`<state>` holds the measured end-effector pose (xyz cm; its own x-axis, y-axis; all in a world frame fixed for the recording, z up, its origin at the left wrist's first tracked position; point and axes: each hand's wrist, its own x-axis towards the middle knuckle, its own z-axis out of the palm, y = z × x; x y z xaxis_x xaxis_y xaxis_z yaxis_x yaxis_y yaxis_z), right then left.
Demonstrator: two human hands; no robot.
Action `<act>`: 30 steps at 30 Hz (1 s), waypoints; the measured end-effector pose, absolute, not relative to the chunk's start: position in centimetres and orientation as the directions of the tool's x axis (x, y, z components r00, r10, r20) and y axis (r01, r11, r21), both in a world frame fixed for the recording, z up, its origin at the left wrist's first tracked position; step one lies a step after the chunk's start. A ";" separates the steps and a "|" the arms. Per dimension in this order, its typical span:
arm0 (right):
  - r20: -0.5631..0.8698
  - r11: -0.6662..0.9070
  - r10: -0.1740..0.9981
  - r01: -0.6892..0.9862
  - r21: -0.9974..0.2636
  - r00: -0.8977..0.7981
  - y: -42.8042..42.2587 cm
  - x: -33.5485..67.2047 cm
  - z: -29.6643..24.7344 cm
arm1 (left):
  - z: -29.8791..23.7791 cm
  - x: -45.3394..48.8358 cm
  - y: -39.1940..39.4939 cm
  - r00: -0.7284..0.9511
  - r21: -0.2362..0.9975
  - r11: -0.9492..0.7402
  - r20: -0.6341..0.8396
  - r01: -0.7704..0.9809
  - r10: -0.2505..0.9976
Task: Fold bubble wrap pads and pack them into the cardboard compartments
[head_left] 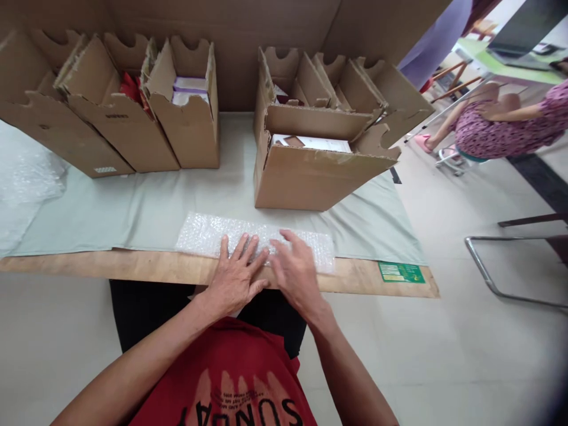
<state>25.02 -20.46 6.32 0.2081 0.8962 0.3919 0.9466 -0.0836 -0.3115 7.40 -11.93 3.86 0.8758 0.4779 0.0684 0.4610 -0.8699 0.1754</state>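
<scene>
A long flat strip of bubble wrap (199, 232) lies along the front edge of the cloth-covered table. My left hand (236, 277) rests on its near side with the fingers spread flat. Beside it my right hand (294, 269) is over the strip, its fingers apart and a little bent, slightly smeared by motion. Neither hand grips anything that I can see. Whether something is wrapped inside the strip cannot be made out.
Cardboard bins (184, 127) stand at the back left, one with red packets. At the right, a front cardboard bin (310, 180) holds a white box (317, 143). More bubble wrap (29, 171) lies at the far left. A seated person (501, 121) and a metal-framed chair (488, 278) are at the right.
</scene>
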 end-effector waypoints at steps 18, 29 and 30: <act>0.312 -0.296 0.880 0.927 -0.231 0.359 -24.2 35.5 6.2 | 8.7 -0.2 -3.7 0.461 0.172 -0.480 0.141 0.860 0.876; -0.002 -0.359 0.923 0.858 -0.367 0.386 -22.5 36.4 7.1 | 8.0 0.1 -3.2 0.336 0.210 -0.314 -0.080 0.926 0.938; -0.006 -0.372 0.913 0.826 -0.425 0.408 -22.9 36.1 7.4 | 8.2 0.1 -2.9 0.333 0.214 -0.310 -0.082 0.926 0.939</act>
